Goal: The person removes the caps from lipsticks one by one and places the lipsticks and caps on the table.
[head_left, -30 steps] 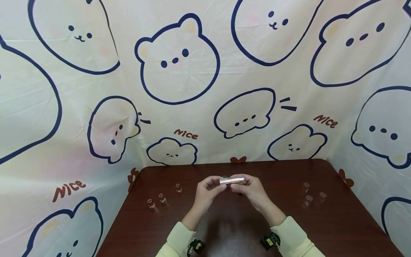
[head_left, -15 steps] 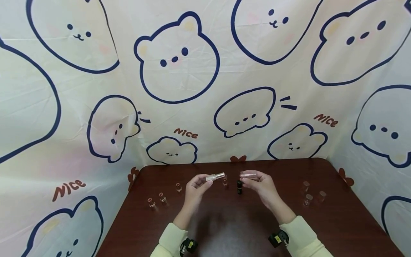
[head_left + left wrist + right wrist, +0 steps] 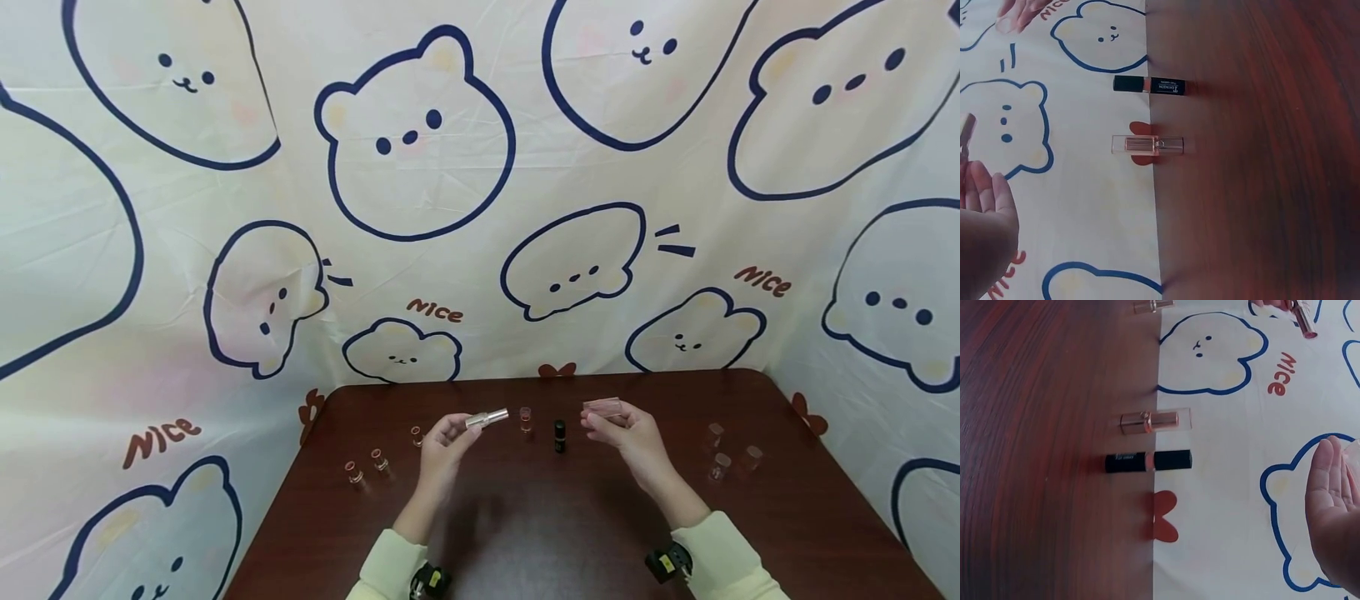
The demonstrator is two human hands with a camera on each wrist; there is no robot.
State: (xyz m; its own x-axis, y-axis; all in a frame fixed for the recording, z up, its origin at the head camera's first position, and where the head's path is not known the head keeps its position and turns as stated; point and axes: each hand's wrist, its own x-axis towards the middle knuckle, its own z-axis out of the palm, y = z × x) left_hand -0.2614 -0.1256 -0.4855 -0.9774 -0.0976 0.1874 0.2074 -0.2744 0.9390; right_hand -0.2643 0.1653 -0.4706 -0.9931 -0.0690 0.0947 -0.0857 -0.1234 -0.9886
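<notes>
Our left hand [image 3: 441,450], pinching a shiny pinkish-silver lipstick tube [image 3: 487,418], and right hand [image 3: 636,437], pinching its clear plastic cap [image 3: 602,407], moved apart: uncapped, now probably set both down.

Two lipsticks [image 3: 559,438] on the table [image 3: 540,517], three bases [image 3: 380,463] to their left, three caps [image 3: 720,468] right

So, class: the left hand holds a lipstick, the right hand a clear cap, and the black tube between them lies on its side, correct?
Not quite: the black tube stands upright, as the head view shows. The left hand does hold a lipstick and the right hand a clear cap.
</notes>
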